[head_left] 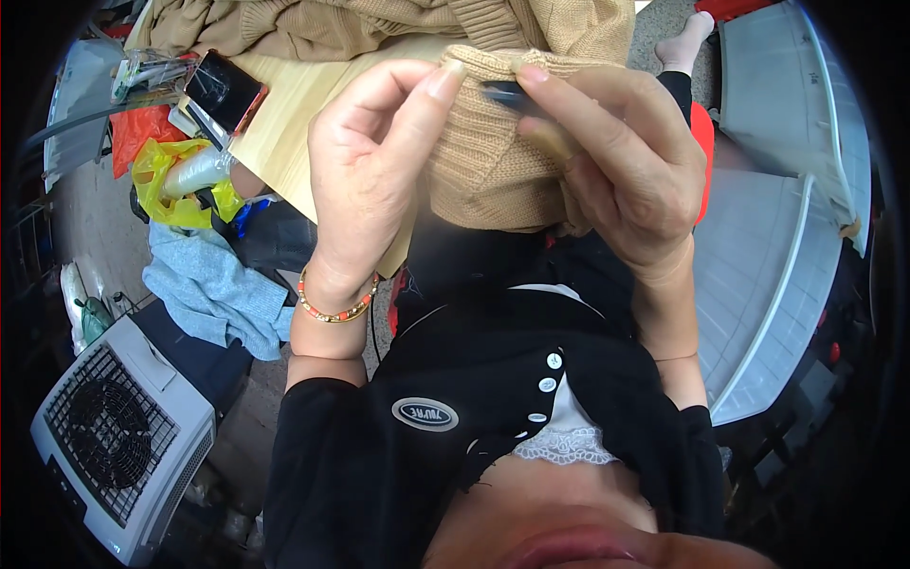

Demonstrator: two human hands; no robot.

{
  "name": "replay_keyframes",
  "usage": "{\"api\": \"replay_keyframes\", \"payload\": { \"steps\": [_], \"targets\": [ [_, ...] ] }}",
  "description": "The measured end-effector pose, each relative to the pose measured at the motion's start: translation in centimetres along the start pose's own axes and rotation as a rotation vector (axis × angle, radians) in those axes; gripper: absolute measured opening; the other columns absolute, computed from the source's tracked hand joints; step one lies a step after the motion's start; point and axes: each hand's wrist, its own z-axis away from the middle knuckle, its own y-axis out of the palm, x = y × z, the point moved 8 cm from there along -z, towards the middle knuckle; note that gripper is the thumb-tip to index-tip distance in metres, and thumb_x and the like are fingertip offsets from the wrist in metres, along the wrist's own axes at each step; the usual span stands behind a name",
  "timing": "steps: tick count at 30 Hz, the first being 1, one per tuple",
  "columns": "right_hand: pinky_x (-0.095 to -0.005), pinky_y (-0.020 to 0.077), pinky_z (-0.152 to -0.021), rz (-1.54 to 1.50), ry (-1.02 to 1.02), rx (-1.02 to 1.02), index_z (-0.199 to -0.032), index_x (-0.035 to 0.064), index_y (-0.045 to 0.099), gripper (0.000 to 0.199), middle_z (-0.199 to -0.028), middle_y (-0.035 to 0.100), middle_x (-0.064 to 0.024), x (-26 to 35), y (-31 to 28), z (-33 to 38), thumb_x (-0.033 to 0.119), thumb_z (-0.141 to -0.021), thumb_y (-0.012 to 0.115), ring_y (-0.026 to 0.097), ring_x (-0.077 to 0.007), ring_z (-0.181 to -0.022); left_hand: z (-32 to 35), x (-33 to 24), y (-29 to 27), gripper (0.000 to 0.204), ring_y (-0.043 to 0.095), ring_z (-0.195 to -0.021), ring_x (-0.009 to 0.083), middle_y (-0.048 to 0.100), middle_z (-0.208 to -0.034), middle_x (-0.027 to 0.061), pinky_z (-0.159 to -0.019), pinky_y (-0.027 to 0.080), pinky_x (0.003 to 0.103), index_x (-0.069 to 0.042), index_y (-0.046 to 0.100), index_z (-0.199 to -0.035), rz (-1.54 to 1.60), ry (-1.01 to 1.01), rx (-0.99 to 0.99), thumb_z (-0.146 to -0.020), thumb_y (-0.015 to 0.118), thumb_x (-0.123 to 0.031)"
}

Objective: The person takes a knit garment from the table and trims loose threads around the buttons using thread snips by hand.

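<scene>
Tan knit (488, 185) — ribbed edge raised — is stretched between a person's two hands in front of the bench (284, 156). At far left, a white air cooler (123, 436) with a black grille stands near the floor; a pale blue garment (213, 284) lies bunched just beyond it. Above that sit a yellow bag (166, 180) and, at the bench's left edge, a dark-screened phone (225, 90). The left hand (365, 156), a beaded bracelet (336, 311) at its wrist, has its grip closed, thumb and forefinger pinching the knit's upper edge. More tan fabric (313, 28) lies heaped on the bench behind. The right hand (635, 156) pinches the same edge, its grip also closed — a small dark object (505, 94), too blurred to identify, showing beneath its fingertips. At far right stand pale plastic bins (749, 256).
</scene>
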Motion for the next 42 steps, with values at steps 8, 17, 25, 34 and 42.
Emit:
{"api": "replay_keyframes", "payload": {
  "steps": [8,17,25,34,42],
  "targets": [
    [-0.0253,0.0475,-0.062,0.051,-0.009,-0.043,-0.110,0.0002,0.068,0.043,-0.091,0.062,-0.0114,0.2,0.3,0.1,-0.008,-0.069,0.068,0.060,-0.0175,-0.072,0.2,-0.6,-0.2,0.010,0.049,-0.072,-0.0001,0.058,-0.080,-0.0049,-0.065,0.038,0.016,0.002,0.064,-0.096,-0.078,0.058,-0.017,-0.094,0.060,-0.008],
    [-0.0248,0.0445,-0.070,-0.240,0.200,-0.071,-0.108,-0.0068,0.067,0.027,-0.092,0.063,-0.0122,-1.5,-2.8,1.6,0.001,-0.082,0.068,0.057,-0.0166,-0.079,0.3,-1.2,-4.6,0.021,0.061,-0.085,0.0124,0.065,-0.094,0.0093,-0.080,0.046,0.023,0.007,0.058,-0.101,-0.096,0.017,-0.041,-0.093,0.053,-0.012],
    [-0.0240,0.0426,-0.075,-0.378,0.369,-0.083,-0.112,-0.0064,0.065,0.032,-0.098,0.061,-0.0104,-3.8,-2.8,5.8,0.002,-0.081,0.070,0.056,-0.0163,-0.086,-1.1,-0.5,-3.6,0.024,0.052,-0.087,0.0069,0.060,-0.094,0.0005,-0.082,0.039,0.021,0.002,0.061,-0.110,-0.374,-0.016,-0.042,-0.093,0.057,-0.015],
    [-0.0231,0.0446,-0.063,-0.366,0.311,-0.192,-0.109,-0.0016,0.068,0.032,-0.086,0.060,-0.0073,-3.7,-2.4,6.4,-0.002,-0.078,0.070,0.056,-0.0128,-0.076,-4.3,-3.7,4.5,0.023,0.060,-0.088,0.0240,0.064,-0.089,0.0116,-0.080,0.044,0.032,-0.001,0.070,-0.097,-0.980,0.331,0.341,-0.088,0.062,-0.021],
    [-0.0223,0.0438,-0.065,-0.318,0.348,-0.206,-0.112,-0.0028,0.066,0.036,-0.090,0.060,-0.0083,-4.1,-3.6,7.6,-0.003,-0.077,0.071,0.056,-0.0124,-0.076,-5.5,-3.4,7.4,0.025,0.059,-0.078,0.0255,0.062,-0.079,0.0119,-0.072,0.045,0.033,-0.001,0.068,-0.092,-1.181,0.261,0.525,-0.086,0.066,-0.025]
  ]
}}
